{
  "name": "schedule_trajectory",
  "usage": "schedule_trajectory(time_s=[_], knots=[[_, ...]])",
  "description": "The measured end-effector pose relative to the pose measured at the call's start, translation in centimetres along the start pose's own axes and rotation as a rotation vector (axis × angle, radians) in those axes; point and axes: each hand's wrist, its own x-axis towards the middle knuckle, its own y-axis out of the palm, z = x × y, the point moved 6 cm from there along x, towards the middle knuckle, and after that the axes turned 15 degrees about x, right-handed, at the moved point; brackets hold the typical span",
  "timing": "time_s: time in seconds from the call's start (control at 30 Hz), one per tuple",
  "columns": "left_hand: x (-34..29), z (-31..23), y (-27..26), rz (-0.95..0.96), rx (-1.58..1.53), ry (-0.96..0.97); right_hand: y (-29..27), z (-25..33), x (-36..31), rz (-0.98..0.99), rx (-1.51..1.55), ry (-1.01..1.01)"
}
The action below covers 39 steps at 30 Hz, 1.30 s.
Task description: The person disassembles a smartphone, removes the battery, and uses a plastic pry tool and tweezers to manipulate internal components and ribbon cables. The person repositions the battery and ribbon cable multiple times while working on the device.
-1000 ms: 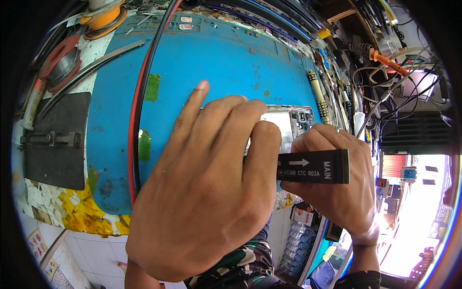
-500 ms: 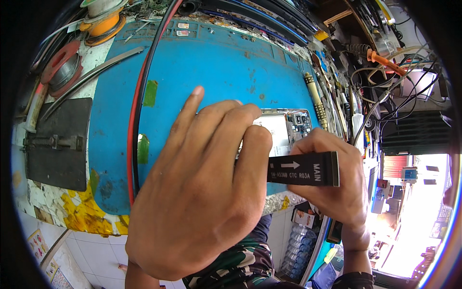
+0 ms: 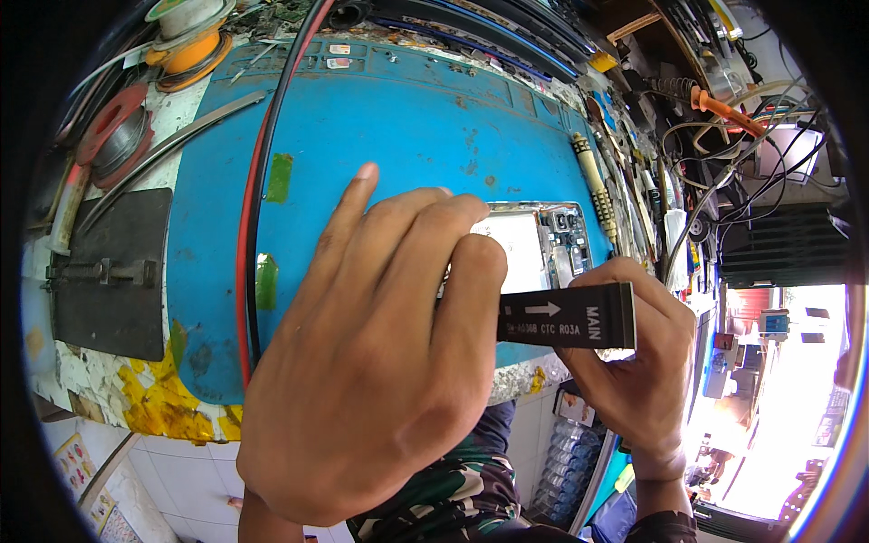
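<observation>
An opened phone (image 3: pixel 516 237), its white battery and the boards at its right end exposed, lies on the blue mat (image 3: pixel 407 118). My left hand (image 3: pixel 371 353) is bent over its left part, ring and middle fingers at the far edge, little finger stretched out; the thumb is hidden. From under the left index finger a flat black flex cable (image 3: pixel 566 317) with a white arrow runs right, its right end raised and free. Behind that end is my right hand (image 3: pixel 643 353), fingers curled together by the phone's near right corner; the cable hides whatever they pinch.
A red-and-black cable pair (image 3: pixel 256 199) crosses the mat on the left. Beyond it are a metal clamp plate (image 3: pixel 110 271) and solder spools (image 3: pixel 113 136). Pens and tools (image 3: pixel 593 185) line the right edge, beside an orange-handled iron (image 3: pixel 724 113) and tangled wires.
My right hand has shifted slightly right and toward me, baring more of the phone's right end. The left hand stays on the phone and the flex cable has hardly moved.
</observation>
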Motion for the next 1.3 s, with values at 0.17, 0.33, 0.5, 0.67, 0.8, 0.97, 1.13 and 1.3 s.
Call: schedule_trajectory(time_s=[0.17,0.33,0.5,0.67,0.8,0.97,1.13,1.3], knots=[[-0.1,0.1,0.0,-0.001,-0.029,0.004,0.3,0.4,0.1,0.01,-0.031,0.032],[0.0,0.1,0.1,-0.008,-0.043,0.0,0.8,0.2,0.0,0.032,-0.113,0.041],[0.0,0.1,0.2,-0.014,-0.029,0.003,1.7,-0.5,-0.3,0.059,-0.137,0.06],[0.0,0.1,0.1,-0.014,-0.035,-0.005,1.9,-0.7,-0.4,0.04,-0.164,0.029],[0.0,0.2,0.2,-0.007,-0.028,-0.016,2.0,-1.1,-0.5,0.018,-0.118,0.057],[0.1,0.2,0.3,-0.02,-0.019,-0.015,2.0,-1.4,-0.6,0.007,-0.123,0.054],[0.2,0.2,0.2,0.01,-0.038,-0.025,2.0,-1.5,-0.7,-0.015,-0.14,0.024],[0.4,0.3,0.2,0.021,-0.056,-0.02,1.5,-1.6,-0.6,-0.032,-0.055,-0.052]])
